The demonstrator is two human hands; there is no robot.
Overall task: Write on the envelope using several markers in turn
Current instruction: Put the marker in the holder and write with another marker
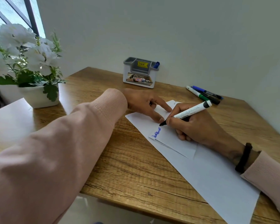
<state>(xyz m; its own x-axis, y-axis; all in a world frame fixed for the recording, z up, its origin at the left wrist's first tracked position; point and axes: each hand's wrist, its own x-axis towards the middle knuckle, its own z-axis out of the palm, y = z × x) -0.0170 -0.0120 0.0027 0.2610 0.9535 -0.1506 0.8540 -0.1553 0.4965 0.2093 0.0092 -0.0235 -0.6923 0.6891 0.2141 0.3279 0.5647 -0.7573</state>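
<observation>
Wooden table. Flower pot far left; pen holder at the wall, a blue cap in it. Three spare markers lie right, well clear. White envelope rests on a paper sheet, blue writing near its left edge. Left hand presses straight fingertips on the envelope's top. Right hand pinches a black marker, tip on the envelope just beside the left fingertips.

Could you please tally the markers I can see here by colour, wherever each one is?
Black marker, held in the right hand: 1
Green marker, on the desk: 1
Blue markers, on the desk and in the organiser: 2
Total: 4
</observation>
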